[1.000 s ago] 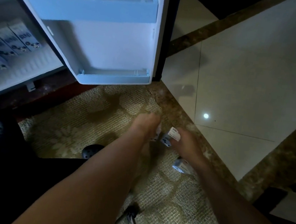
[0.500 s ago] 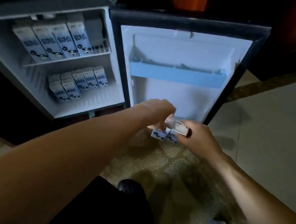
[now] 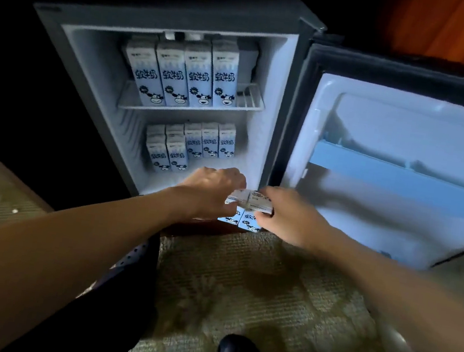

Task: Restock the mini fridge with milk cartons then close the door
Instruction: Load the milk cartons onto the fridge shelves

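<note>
The room is dim. A beige woven rug with a faint floral pattern (image 3: 283, 295) covers the floor. An orange cloth curtain (image 3: 451, 27) hangs in the far right corner, amid darkness.

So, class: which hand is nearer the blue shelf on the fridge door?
Right. The right hand is below-left of the blue shelf; the left hand is farther left, before the open fridge.

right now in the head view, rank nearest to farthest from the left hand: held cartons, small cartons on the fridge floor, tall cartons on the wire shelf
1. held cartons, gripped by the left hand
2. small cartons, lower compartment
3. tall cartons, upper wire shelf
</note>
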A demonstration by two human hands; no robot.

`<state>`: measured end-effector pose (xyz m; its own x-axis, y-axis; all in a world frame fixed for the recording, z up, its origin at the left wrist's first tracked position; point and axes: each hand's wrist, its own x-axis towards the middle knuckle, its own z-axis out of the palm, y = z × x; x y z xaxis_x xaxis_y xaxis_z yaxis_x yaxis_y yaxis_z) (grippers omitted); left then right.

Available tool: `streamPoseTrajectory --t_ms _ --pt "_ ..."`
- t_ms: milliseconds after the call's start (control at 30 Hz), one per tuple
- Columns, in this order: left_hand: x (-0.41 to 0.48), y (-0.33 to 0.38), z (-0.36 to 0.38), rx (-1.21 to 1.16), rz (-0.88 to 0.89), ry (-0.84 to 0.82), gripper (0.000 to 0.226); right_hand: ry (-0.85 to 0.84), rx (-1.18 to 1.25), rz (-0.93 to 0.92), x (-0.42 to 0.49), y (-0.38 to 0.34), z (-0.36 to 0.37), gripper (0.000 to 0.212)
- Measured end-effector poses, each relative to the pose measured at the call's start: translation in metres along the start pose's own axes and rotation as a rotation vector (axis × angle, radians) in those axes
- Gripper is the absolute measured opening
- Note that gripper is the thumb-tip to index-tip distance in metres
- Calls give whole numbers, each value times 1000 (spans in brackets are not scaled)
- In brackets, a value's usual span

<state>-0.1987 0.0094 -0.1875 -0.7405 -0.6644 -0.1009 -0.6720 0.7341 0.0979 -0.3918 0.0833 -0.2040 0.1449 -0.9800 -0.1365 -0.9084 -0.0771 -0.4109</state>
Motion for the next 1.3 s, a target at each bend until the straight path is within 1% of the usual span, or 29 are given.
streamPoseTrajectory --t_ms 67,133,167,233,333,467,567,667,733,900,1000,1100,1200,1300 --pt "3 -24 9 13 -36 19 44 -20 -24 -20 29 -7 9 11" --pt "10 -46 19 54 -39 54 40 4 -48 -47 54 -12 20 5" --pt "14 -56 25 87 -36 74 39 20 -63 -64 65 -14 26 5" --pt "21 -77 38 153 -40 114 39 68 -65 -81 90 -18 41 12" --pt "35 -105 54 212 -61 173 39 111 -59 -33 122 -20 58 23" --pt "48 -134 70 209 -89 306 37 158 -67 -53 162 -17 70 31" --pt "56 -146 81 173 -123 400 35 207 -62 -6 188 -13 77 39" --pt "66 -152 92 167 -159 472 37 249 -51 -3 203 -7 85 49" --pt "71 -155 97 152 -185 502 33 279 -57 -10 211 -2 90 52" --pt "84 -167 101 157 -249 547 30 439 82 -27 229 3 105 59" --pt "89 -170 108 186 -274 574 35 577 199 -58 231 4 124 57" --pt "88 -168 115 196 -325 568 39 679 235 -48 235 -1 139 55" --pt "90 -167 119 199 -376 560 43 686 359 41 244 -5 140 55" --pt "91 -165 124 206 -387 593 45 635 369 88 250 -1 145 46"
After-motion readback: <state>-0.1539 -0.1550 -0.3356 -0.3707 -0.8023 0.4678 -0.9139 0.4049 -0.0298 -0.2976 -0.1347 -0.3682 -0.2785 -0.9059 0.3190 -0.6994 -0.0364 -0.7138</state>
